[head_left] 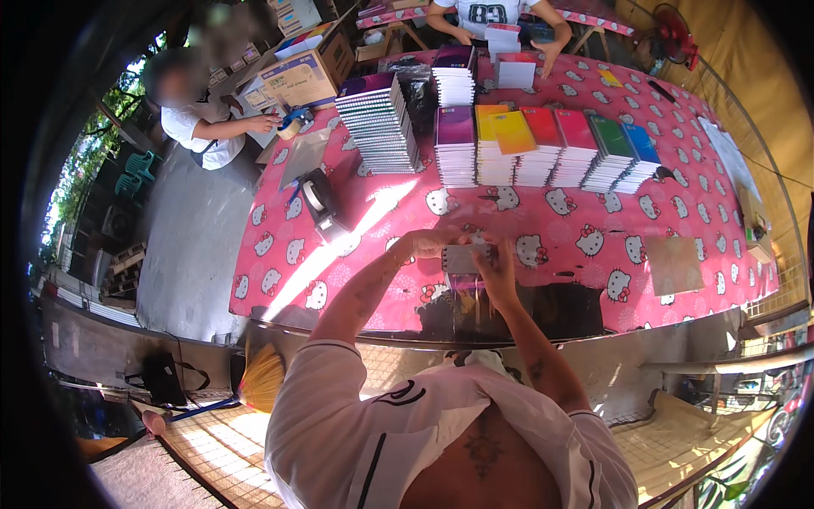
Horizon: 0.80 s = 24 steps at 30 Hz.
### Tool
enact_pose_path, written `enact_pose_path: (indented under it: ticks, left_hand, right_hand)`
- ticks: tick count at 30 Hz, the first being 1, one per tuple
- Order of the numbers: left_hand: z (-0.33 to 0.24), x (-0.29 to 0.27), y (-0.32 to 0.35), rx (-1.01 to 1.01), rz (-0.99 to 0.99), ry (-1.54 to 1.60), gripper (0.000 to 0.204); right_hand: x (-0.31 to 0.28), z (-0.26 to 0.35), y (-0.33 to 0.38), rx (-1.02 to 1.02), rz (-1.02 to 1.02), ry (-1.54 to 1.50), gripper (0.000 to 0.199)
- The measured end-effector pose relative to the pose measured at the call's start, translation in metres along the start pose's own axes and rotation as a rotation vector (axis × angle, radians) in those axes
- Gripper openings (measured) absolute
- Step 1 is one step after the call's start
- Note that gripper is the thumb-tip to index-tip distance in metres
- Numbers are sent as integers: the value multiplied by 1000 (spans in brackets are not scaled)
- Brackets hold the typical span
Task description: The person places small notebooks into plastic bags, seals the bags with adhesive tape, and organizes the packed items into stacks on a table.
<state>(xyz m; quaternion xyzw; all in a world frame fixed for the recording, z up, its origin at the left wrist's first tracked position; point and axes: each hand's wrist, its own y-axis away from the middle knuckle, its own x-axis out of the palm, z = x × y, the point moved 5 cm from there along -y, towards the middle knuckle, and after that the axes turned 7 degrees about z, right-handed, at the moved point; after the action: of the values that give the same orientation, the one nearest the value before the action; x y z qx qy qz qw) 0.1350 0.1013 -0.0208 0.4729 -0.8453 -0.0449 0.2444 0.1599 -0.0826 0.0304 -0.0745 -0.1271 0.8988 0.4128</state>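
Over the near edge of the table, my left hand (429,243) and my right hand (498,265) are closed on a small spiral-bound notebook bundle (460,260), one at each end. Its pale face shows, with a dark coil at the left. Below it hangs clear, shiny plastic (466,294), perhaps a bag around its lower part; I cannot tell how far it reaches. Beyond my hands stand stacks of notebooks with purple covers (454,127), yellow covers (492,144), red covers (539,146), green covers (607,153) and blue covers (638,157).
A black tape dispenser (322,206) lies left on the pink patterned tablecloth (381,280). Behind it rise a tall notebook stack (377,125) and a cardboard box (298,82). One person (199,119) handles tape at the left; another (496,17) works across the table. A broom (261,379) lies below.
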Motion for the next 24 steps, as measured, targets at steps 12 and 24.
enact_pose_path:
  ticks: [12, 24]
  left_hand:
    - [22, 132, 118, 408, -1116, -621, 79]
    - [156, -21, 445, -725, -2441, -554, 95]
  right_hand:
    - [-48, -45, 38, 26, -93, 520, 25]
    - [-7, -27, 41, 17, 247, 645, 28]
